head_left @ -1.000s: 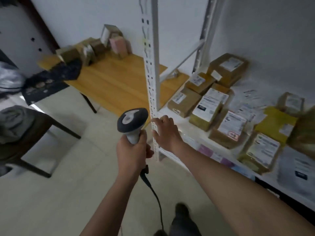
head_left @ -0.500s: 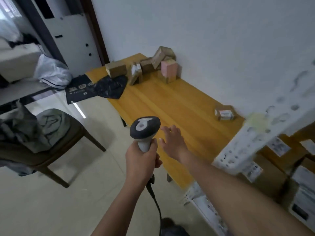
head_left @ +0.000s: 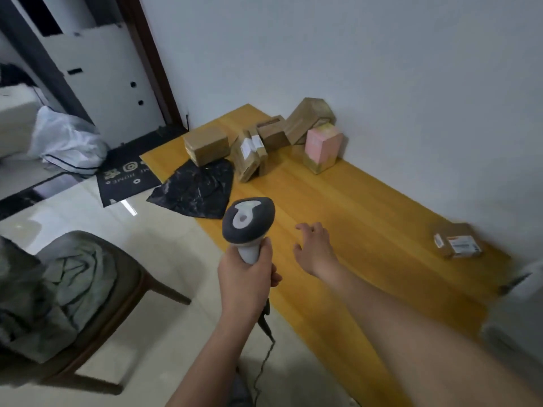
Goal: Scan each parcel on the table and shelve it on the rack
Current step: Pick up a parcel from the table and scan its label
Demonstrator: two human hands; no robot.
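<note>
The left hand [head_left: 245, 273] grips the pale handle of a handheld barcode scanner [head_left: 248, 224], fingers curled tight round it, the dark grey head tilted up and away from the person; its black cord [head_left: 266, 342] trails down past the wrist toward the floor. The right hand [head_left: 314, 248] holds nothing — its fingers are spread and loosely bent, palm down, hovering over the wooden surface [head_left: 352, 218] just to the right of the scanner.

Far ahead of both hands, at the end of the surface against the white wall, a cluster of parcels sits close together: a taped brown box [head_left: 206, 146] on the left, 2 labelled cardboard parcels [head_left: 248, 155] leaning against each other beside it, a small brown box [head_left: 271, 132] behind them, a larger tilted carton [head_left: 311, 117] propped near the wall, and a pink box [head_left: 323, 146] standing upright at the right of the group. A crumpled black plastic bag [head_left: 195, 190] lies ahead of the left hand, draped over the near edge of the surface and touching the taped box.

Well to the right of the right hand, 1 small labelled parcel [head_left: 458, 240] lies alone near the wall, blurred.

To the left of the left hand stands a wooden chair [head_left: 123, 277] with grey-green cloth [head_left: 53, 289] heaped on it — beyond it, a dark doormat [head_left: 126, 174] and a white bag [head_left: 67, 142].
</note>
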